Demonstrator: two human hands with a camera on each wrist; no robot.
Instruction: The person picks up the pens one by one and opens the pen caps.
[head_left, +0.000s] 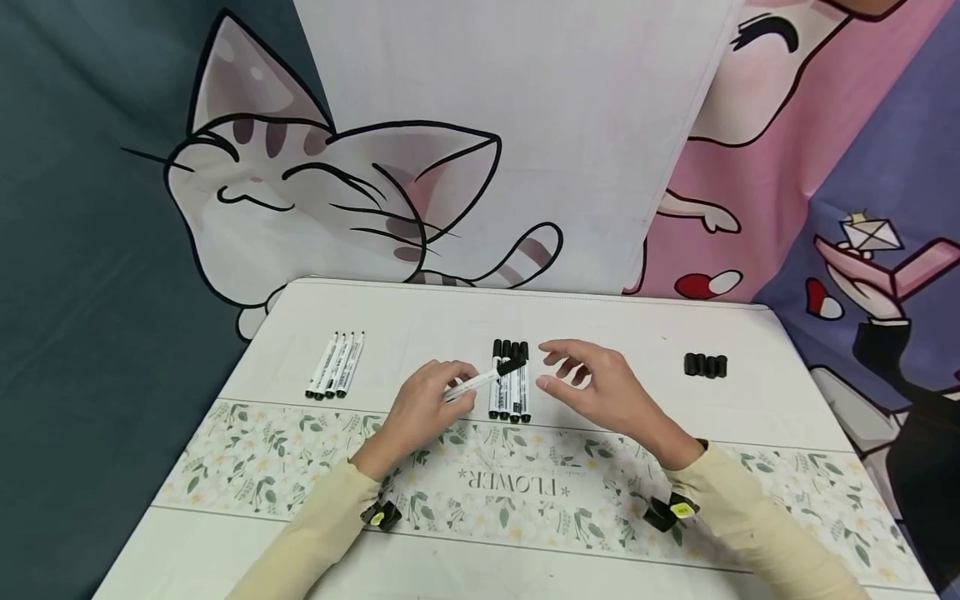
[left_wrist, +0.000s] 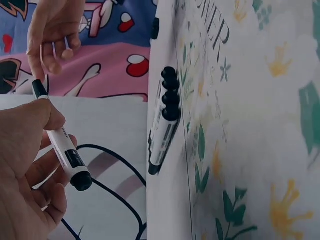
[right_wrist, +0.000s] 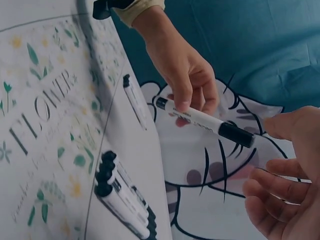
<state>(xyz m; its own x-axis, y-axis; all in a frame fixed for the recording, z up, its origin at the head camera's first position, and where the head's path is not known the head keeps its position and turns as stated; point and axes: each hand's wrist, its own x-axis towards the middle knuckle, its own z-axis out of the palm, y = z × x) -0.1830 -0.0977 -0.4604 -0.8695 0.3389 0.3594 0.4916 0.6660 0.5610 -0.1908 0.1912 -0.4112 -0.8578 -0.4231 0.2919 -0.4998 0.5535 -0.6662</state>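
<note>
"How's the light?"

"Bright and even in the head view: the bench [head_left: 435, 317] looks pale, its shadows faint, while the cloth [head_left: 90, 250] at the left of the frame falls dark. Where the light comes from, I can't tell."

"And the wrist views?"

"Dimmer and greyer. In the right one, a soft-edged shadow [right_wrist: 92, 55] runs down the bench from the top, left of centre."

"Sharpness?"

"Fair. The floral print [left_wrist: 260, 125] goes soft in both wrist views; in the head view, the held marker's [head_left: 472, 384] lettering is unreadable."
</note>
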